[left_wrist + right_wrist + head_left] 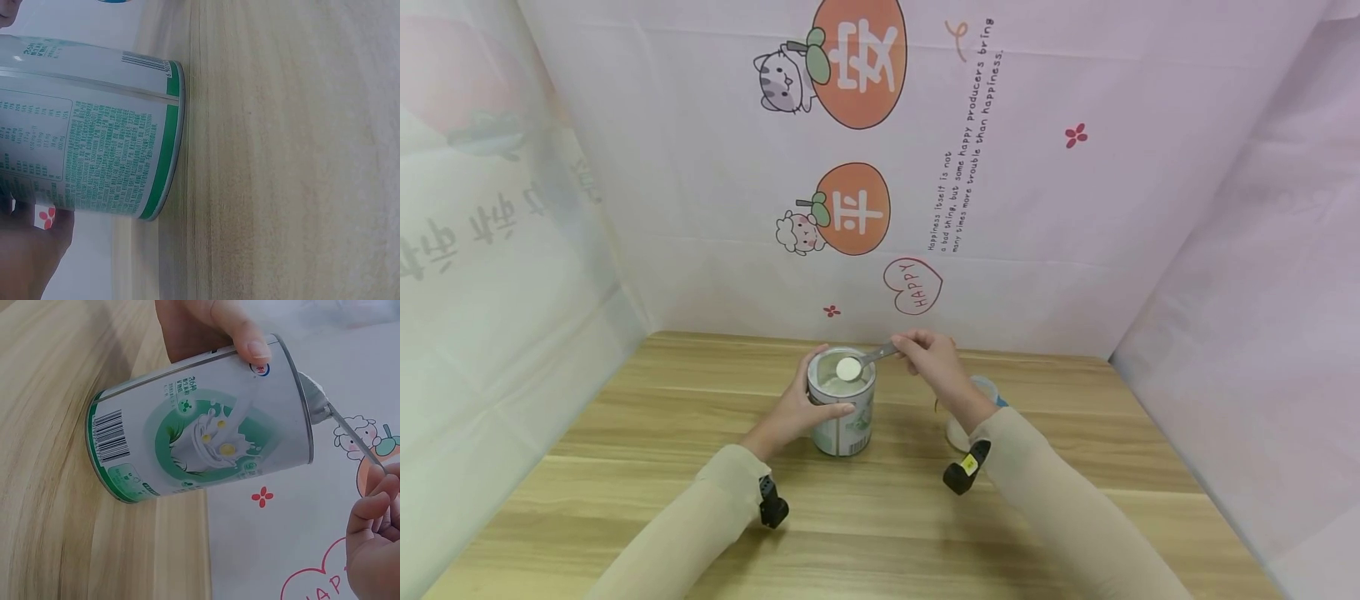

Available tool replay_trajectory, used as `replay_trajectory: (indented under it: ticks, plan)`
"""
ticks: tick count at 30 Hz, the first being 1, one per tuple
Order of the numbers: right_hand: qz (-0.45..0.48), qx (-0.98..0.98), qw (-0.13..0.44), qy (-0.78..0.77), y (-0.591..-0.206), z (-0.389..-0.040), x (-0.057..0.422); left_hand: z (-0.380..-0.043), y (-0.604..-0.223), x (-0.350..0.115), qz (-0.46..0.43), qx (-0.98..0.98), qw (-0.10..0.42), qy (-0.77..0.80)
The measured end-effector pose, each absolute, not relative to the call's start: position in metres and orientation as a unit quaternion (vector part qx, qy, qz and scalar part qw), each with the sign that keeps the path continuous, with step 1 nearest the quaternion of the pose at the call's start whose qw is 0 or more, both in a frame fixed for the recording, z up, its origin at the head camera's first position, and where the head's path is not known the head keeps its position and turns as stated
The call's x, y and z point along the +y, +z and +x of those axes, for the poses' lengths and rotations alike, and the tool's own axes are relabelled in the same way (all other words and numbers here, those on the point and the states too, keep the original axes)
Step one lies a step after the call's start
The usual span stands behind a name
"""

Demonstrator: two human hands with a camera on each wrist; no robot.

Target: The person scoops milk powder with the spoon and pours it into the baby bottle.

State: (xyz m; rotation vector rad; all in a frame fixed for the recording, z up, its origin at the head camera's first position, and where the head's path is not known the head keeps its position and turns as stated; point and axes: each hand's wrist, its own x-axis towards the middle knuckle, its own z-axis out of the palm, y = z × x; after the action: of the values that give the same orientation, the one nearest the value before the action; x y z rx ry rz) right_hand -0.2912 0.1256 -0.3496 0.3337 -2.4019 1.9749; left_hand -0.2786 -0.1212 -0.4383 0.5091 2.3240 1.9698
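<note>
2 cream sleeves (1071, 508) stretch forward — left hand (792, 415) grips a can (844, 433), right hand (934, 360) pinches a powder-filled scoop (871, 357) at its mouth.

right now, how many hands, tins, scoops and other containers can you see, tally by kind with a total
Left hand and right hand: 2
Tin: 1
Scoop: 1
Other container: 1, partly hidden
Total: 5

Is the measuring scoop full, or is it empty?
Full: whitish powder fills the scoop, as the head view shows.
</note>
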Motion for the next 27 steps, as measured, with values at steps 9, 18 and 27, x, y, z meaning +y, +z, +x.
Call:
replay_trajectory:
  ticks: [9,18,27]
  plan:
    - [0.101,-0.775,0.006,0.624,-0.345,-0.289,0.137,-0.281,-0.440,-0.124,0.157,0.761,0.026,0.629]
    - [0.103,-0.783,0.017,0.613,-0.339,-0.290,0.151,-0.281,-0.440,-0.124,0.153,0.766,0.021,0.624]
    - [0.087,-0.777,0.008,0.623,-0.337,-0.289,0.170,-0.278,-0.435,-0.123,0.150,0.761,0.039,0.630]
